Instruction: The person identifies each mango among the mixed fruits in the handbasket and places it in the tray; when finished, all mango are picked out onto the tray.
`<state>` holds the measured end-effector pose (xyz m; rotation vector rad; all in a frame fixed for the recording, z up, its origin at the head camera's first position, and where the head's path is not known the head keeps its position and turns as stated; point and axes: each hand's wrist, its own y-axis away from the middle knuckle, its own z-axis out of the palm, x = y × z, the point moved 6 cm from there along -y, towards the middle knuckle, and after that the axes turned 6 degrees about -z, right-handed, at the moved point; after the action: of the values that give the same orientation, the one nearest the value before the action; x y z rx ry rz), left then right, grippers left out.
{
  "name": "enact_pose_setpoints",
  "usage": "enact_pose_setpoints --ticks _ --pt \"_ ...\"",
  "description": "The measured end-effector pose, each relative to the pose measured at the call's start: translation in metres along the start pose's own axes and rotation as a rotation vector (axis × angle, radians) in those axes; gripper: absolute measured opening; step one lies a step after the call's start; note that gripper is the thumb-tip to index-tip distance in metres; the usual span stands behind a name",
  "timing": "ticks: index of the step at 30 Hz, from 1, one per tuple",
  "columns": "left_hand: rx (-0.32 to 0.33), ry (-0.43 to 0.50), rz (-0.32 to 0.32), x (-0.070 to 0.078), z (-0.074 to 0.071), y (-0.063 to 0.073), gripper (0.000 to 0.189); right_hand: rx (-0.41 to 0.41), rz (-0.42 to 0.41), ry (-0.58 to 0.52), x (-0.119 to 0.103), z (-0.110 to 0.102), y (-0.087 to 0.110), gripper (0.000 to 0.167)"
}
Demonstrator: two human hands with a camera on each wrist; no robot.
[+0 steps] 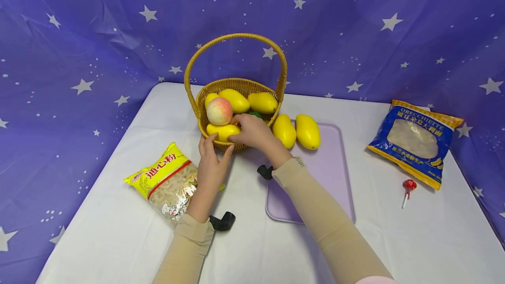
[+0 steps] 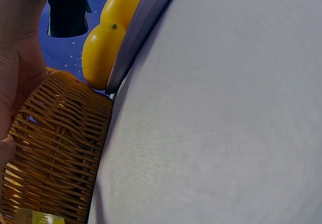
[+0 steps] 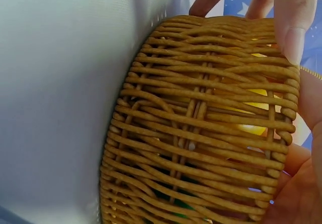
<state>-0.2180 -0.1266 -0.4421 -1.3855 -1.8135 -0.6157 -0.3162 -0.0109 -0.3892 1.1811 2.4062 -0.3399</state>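
Note:
A wicker basket point(image 1: 243, 83) with a tall handle holds several yellow mangoes, a peach point(image 1: 219, 111) and something green point(image 1: 255, 114), mostly covered. My right hand point(image 1: 254, 131) reaches over the front rim and grips a mango point(image 1: 221, 131) lying below the peach; its fingertips are partly hidden. At the basket's front left, my left hand point(image 1: 211, 165) holds the rim. In the left wrist view its thumb point(image 2: 6, 151) rests against the wicker wall point(image 2: 60, 133). The right wrist view shows the basket's woven side point(image 3: 201, 113) close up, with left-hand fingers point(image 3: 294, 38) over the rim.
Two mangoes point(image 1: 307, 131) sit at the back of a lilac tray point(image 1: 329, 179), right of the basket. A yellow pasta bag point(image 1: 167, 183) lies beside the left forearm. Far right are a blue orecchiette bag point(image 1: 414, 139) and a red lollipop point(image 1: 409, 185). A starry purple cloth hangs behind.

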Motion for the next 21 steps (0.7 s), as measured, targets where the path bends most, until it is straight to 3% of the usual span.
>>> enact_pose_setpoints --ticks 12,21 --pt "-0.01 0.015 -0.019 0.0 0.001 0.0 0.063 0.058 0.012 0.01 -0.001 -0.019 0.009 0.045" --pt "0.001 -0.001 -0.023 0.001 0.002 0.0 0.067 0.178 0.012 -0.199 0.0 -0.04 0.027 0.05"
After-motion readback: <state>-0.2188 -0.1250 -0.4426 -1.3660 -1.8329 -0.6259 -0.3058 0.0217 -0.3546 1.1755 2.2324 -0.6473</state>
